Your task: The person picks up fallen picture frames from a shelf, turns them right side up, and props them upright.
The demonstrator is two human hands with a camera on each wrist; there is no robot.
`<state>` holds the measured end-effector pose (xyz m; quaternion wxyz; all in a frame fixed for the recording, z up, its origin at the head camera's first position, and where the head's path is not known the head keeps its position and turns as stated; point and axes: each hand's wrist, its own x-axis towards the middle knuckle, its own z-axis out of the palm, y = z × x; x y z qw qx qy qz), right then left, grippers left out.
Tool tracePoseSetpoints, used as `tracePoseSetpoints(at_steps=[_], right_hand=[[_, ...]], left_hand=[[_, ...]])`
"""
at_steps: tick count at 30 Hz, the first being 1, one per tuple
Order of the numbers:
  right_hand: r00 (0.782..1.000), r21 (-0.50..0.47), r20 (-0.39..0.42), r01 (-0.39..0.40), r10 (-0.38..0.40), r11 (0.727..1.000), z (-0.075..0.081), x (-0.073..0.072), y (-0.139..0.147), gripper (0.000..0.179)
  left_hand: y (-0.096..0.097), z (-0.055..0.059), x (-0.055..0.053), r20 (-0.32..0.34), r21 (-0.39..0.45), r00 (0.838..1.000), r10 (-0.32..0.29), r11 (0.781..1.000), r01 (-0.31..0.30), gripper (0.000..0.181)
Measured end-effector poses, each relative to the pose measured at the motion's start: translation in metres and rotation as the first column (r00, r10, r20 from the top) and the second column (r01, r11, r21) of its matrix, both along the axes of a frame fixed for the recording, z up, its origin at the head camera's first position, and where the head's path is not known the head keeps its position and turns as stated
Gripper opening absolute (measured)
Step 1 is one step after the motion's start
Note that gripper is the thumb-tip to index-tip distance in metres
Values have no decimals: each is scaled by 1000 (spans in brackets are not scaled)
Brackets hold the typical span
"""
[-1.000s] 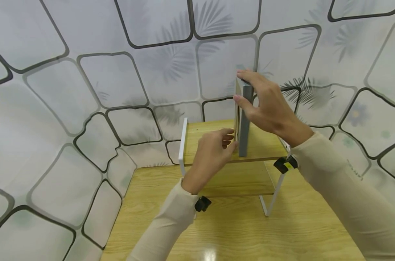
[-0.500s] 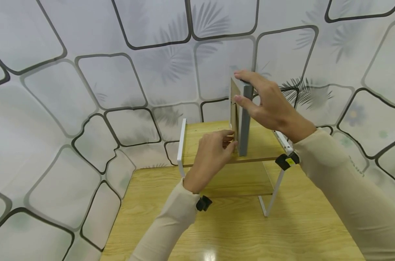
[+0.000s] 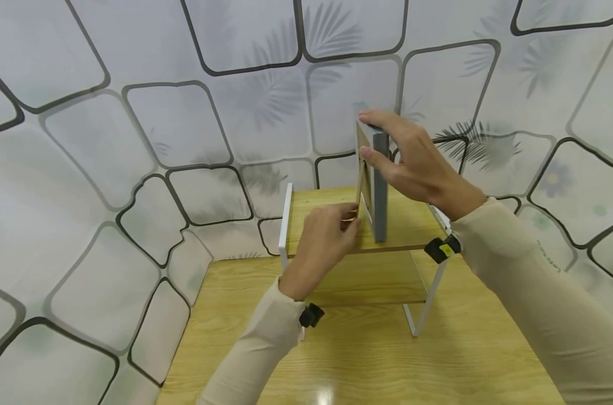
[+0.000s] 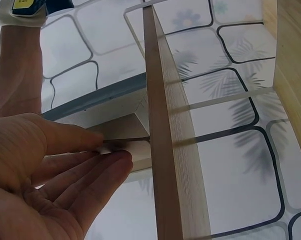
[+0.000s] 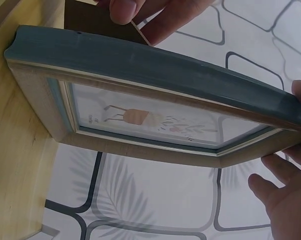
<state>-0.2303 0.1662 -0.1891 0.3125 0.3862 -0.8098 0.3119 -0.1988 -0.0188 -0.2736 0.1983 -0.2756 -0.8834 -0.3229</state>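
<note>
Swung the thin, flat brown flap point(image 5: 90, 20) a bit further out from the back of the picture frame point(image 3: 380, 191) since half a second ago, pinching it between thumb and fingers of the left hand point(image 3: 323, 239). Still gripping the frame's top end with the right hand point(image 3: 412, 160). Standing upright between both hands, on the smooth yellowish wooden top of a small shelf point(image 3: 412, 230). Chunky blue-grey edge, beige-brown face, print point(image 5: 150, 120) with a rounded orange shape inside. Slim white leg point(image 3: 429, 298) below the right hand, then wood-grained table point(image 3: 357, 360).
</note>
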Motion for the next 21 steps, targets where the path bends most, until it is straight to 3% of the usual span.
tracePoseSetpoints(at_steps=[21], right_hand=[[999,68,51,-9,5,998,4,-1,-24,50]], left_hand=[[-29,1,-2,-58,-41,996,72,996,-75,22]])
